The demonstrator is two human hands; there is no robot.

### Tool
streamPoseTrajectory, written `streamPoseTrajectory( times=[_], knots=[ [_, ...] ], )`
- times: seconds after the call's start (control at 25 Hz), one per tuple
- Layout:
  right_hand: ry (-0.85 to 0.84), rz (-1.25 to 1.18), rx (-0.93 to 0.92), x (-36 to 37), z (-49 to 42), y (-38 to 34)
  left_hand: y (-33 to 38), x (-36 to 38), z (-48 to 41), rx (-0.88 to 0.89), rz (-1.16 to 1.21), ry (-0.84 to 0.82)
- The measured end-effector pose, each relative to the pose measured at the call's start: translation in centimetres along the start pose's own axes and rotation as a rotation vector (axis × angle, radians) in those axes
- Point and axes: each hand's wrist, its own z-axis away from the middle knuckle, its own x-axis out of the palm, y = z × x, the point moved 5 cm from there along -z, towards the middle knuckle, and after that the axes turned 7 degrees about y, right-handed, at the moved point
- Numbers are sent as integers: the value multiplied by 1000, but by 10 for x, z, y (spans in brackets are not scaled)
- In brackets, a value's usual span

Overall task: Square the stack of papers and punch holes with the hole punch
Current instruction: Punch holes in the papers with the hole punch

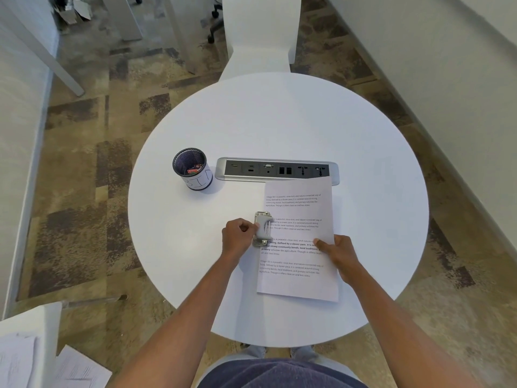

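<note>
A stack of printed white papers [299, 278] lies flat on the round white table [279, 121], right of centre, with its far end touching the power strip. A grey metal hole punch [263, 228] sits over the middle of the stack's left edge. My left hand [238, 236] grips the punch from its left side, fingers curled around it. My right hand [337, 252] rests on the right edge of the papers, thumb on top, holding them.
A black mesh cup [192, 169] with a white label and small items inside stands at the table's left. A recessed power and data strip [277, 169] runs across the middle. More paper sheets [42, 365] lie on a surface at lower left. A white chair [261, 32] is beyond the table.
</note>
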Motion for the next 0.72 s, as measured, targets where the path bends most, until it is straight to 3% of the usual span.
streamPoseTrajectory(
  times=[0.28,0.72],
  knots=[
    [-14,24,7,0,-3,-2,-1,-2,-11,-135,-145,-33],
    [-11,81,24,5,-11,-2,-6,-9,-3,-144,-304,78]
  ],
)
